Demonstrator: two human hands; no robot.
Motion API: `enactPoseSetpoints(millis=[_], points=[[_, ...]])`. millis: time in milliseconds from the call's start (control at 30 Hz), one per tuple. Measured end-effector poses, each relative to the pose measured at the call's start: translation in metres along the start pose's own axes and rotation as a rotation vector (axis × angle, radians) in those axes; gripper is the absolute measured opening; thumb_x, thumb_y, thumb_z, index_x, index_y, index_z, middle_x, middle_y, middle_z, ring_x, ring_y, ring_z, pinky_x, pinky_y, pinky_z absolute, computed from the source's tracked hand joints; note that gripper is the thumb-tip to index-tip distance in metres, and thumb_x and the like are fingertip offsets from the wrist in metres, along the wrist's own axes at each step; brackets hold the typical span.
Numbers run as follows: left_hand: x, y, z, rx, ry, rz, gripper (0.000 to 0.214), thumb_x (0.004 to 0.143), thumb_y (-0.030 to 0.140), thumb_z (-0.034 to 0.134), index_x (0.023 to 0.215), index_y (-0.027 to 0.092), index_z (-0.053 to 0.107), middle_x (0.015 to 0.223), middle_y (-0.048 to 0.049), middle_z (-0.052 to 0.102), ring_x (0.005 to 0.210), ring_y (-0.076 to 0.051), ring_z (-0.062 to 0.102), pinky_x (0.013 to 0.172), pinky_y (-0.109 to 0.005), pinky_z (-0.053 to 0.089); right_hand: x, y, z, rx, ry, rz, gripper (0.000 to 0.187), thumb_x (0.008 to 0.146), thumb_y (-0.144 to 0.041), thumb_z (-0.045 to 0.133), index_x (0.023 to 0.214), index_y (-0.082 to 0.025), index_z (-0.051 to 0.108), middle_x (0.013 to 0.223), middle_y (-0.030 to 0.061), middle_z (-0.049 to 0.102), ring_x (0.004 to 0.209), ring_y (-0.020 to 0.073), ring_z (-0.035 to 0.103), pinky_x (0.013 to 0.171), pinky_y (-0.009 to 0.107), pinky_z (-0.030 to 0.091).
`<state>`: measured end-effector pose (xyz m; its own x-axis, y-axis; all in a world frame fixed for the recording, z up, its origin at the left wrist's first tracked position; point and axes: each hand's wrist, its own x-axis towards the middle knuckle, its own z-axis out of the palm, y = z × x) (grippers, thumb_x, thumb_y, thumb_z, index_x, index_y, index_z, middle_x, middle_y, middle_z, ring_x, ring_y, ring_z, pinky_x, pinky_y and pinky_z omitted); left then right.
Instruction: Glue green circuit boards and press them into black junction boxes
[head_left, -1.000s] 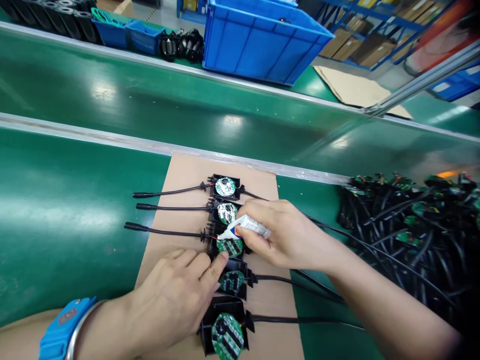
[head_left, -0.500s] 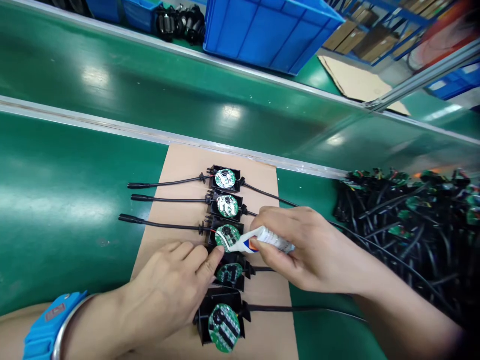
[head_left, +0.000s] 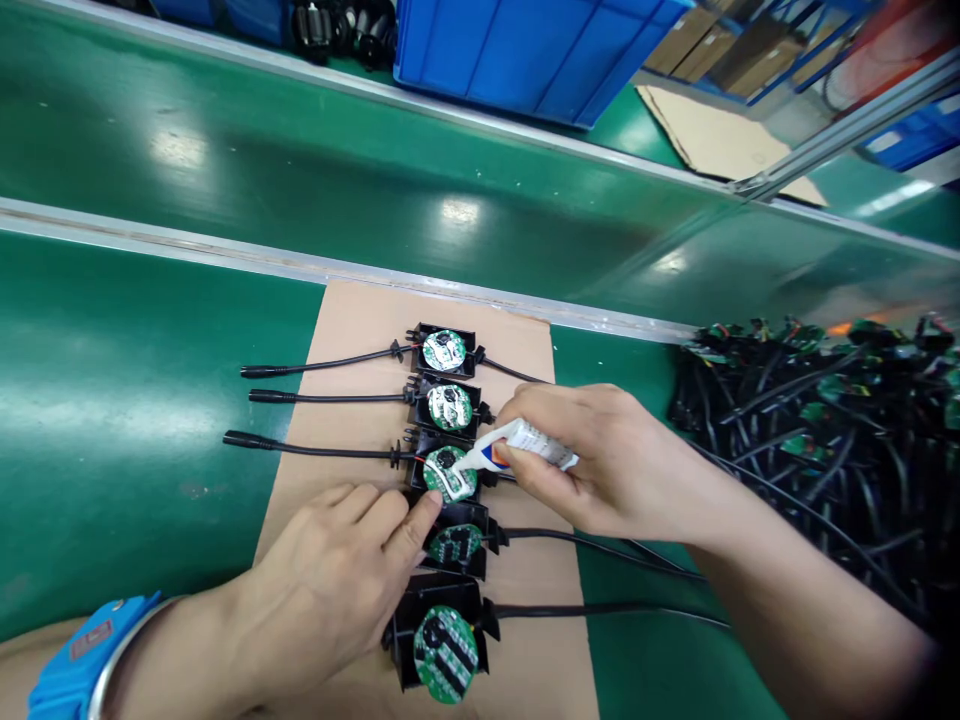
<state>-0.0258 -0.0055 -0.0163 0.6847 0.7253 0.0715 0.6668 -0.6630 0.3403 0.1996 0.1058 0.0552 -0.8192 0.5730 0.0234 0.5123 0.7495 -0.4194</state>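
Several black housings with round green circuit boards lie in a column on a brown cardboard sheet [head_left: 352, 340], each with black cables. My right hand [head_left: 600, 455] is closed round a small white glue tube [head_left: 517, 446]; its nozzle touches the third board [head_left: 448, 473], which carries a line of white glue. My left hand [head_left: 345, 575] rests on the cardboard, fingers bent, index fingertip pressing the edge of the third housing beside the fourth board [head_left: 455, 545]. A blue wrist strap [head_left: 82, 655] is on my left wrist. The nearest board [head_left: 444, 653] sits lowest.
A heap of black cabled assemblies [head_left: 825, 430] fills the right side. The green conveyor belt [head_left: 225, 190] with its metal rails runs behind the cardboard. A blue crate [head_left: 517, 55] and black parts [head_left: 337, 25] stand beyond it, with flat cardboard [head_left: 712, 140] further right.
The tube's nozzle has moved along the third board, leaving a white glue line there. My left hand has stayed put, and the view has tilted slightly downward.
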Motion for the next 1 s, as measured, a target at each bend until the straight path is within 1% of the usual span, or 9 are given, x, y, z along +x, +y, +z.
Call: enactPoseSetpoints(millis=[100,200,300,400,500,600,733,833,1000], points=[[0.003,-0.001,-0.002,-0.019,0.015,-0.001,0.046,0.091,0.017,0.046,0.136,0.01,0.039,0.09,-0.0081,0.06,0.075,-0.022,0.057,0.064,-0.039,0.053,-0.003,0.0,0.001,-0.031,0.025,0.001,0.008,0.087,-0.018,0.047,0.083,-0.02,0.053,0.066,0.0009,0.053,0.056,0.0127,0.047,0.052,0.027,0.036],[0.004,-0.001,-0.008,-0.11,0.069,-0.04,0.032,0.091,0.019,0.044,0.122,0.013,0.049,0.092,-0.0083,0.061,0.079,-0.023,0.057,0.069,-0.04,0.053,-0.013,-0.004,0.0,-0.036,0.091,0.027,0.007,0.086,-0.017,0.05,0.08,-0.02,0.052,0.061,-0.0014,0.05,0.051,0.0107,0.043,0.049,0.026,0.034],[0.002,-0.002,-0.013,-0.229,0.023,-0.121,0.019,0.085,0.017,0.046,0.102,0.016,0.054,0.092,-0.0079,0.059,0.082,-0.024,0.057,0.073,-0.043,0.051,-0.029,-0.012,0.001,0.023,0.207,0.084,0.004,0.084,-0.017,0.054,0.083,-0.021,0.053,0.061,-0.0026,0.051,0.049,0.009,0.044,0.049,0.025,0.036],[-0.003,-0.005,-0.013,-0.249,-0.019,-0.153,0.016,0.083,0.012,0.044,0.094,0.017,0.054,0.089,-0.0068,0.06,0.081,-0.023,0.057,0.073,-0.041,0.051,-0.047,-0.024,0.009,0.113,0.324,0.133,0.006,0.085,-0.016,0.053,0.084,-0.021,0.055,0.064,-0.002,0.054,0.049,0.0088,0.046,0.048,0.025,0.038],[-0.005,-0.009,-0.008,-0.24,0.045,-0.133,0.022,0.085,0.006,0.038,0.095,0.017,0.055,0.086,-0.0056,0.062,0.077,-0.02,0.059,0.071,-0.037,0.052,-0.062,-0.038,0.025,0.184,0.42,0.156,0.01,0.084,-0.013,0.052,0.088,-0.021,0.056,0.066,-0.0005,0.056,0.051,0.0102,0.048,0.046,0.025,0.038],[-0.005,-0.011,-0.007,-0.217,0.102,-0.103,0.029,0.086,0.003,0.034,0.1,0.017,0.056,0.09,-0.006,0.063,0.079,-0.019,0.059,0.072,-0.034,0.052,-0.073,-0.052,0.042,0.157,0.464,0.148,0.013,0.082,-0.011,0.055,0.091,-0.021,0.055,0.066,-0.0002,0.058,0.052,0.0112,0.051,0.047,0.025,0.041],[-0.003,-0.009,-0.011,-0.175,0.047,-0.095,0.023,0.089,0.013,0.042,0.108,0.015,0.054,0.098,-0.0087,0.063,0.087,-0.021,0.059,0.077,-0.038,0.053,-0.082,-0.061,0.055,0.074,0.523,0.142,0.016,0.081,-0.01,0.055,0.092,-0.021,0.053,0.067,0.0002,0.061,0.053,0.0121,0.054,0.048,0.025,0.043],[-0.004,-0.009,-0.01,-0.139,-0.009,-0.111,0.021,0.09,0.014,0.041,0.105,0.013,0.056,0.096,-0.0092,0.062,0.088,-0.022,0.059,0.076,-0.039,0.054,-0.085,-0.062,0.06,0.052,0.557,0.134,0.015,0.081,-0.009,0.055,0.092,-0.02,0.053,0.069,0.0014,0.063,0.054,0.0127,0.054,0.047,0.025,0.043],[-0.005,-0.009,-0.004,-0.079,0.048,-0.072,0.025,0.09,0.008,0.039,0.105,0.012,0.058,0.093,-0.0087,0.061,0.085,-0.02,0.059,0.075,-0.036,0.055,-0.079,-0.062,0.064,0.007,0.569,0.148,0.012,0.082,-0.012,0.056,0.091,-0.021,0.054,0.068,0.0012,0.064,0.054,0.0127,0.054,0.049,0.025,0.043]])
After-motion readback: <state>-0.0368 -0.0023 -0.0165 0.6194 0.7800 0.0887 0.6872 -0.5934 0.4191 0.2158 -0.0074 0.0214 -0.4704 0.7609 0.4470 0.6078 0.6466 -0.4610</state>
